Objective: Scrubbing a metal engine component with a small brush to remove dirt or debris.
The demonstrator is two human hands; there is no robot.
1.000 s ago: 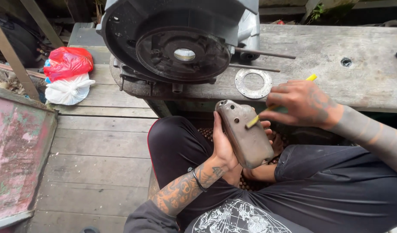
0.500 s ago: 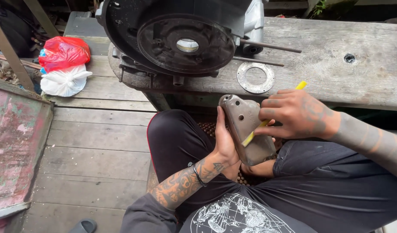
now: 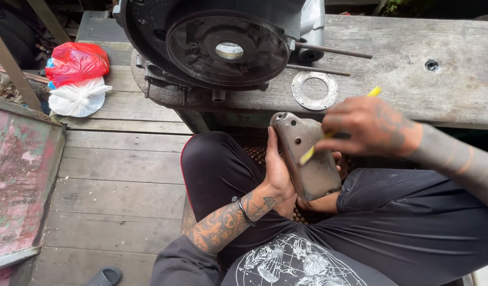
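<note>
**Seated person held a metal cover and worked it with a yellow tool**

Head view, looking down: a person sat on a plank floor (image 3: 116,185) in dark trousers and a black printed shirt, both forearms tattooed. The left hand (image 3: 278,172) was closed around the near edge of a grey-brown metal cover (image 3: 305,156), fingers wrapped behind it and the thumb lying up its left side. The cover was held tilted above the lap, between the knees, its rounded top end pointing towards a workbench (image 3: 440,90). Small holes showed near that top end.

The right hand (image 3: 368,130) (blurred, so finger positions were hard to read) was closed on a thin yellow tool (image 3: 336,132). The tool ran diagonally: its upper end stuck out above the knuckles, and its lower end lay against the cover's face. What kind of tool it was could not be told.

Just beyond the hands, on the weathered wooden workbench, sat a large dark engine casing (image 3: 222,47) with a round plate and a central hole facing the camera. Two thin rods (image 3: 328,59) stuck out from its right side. A flat metal ring (image 3: 315,90) lay on the bench just beside the casing, near the right hand but apart from it.

At far left on the floor lay a red bag (image 3: 77,61) touching a white bag (image 3: 79,98). A worn pink panel (image 3: 18,180) filled the left edge, and a dark sandal (image 3: 103,276) showed at the bottom.
</note>
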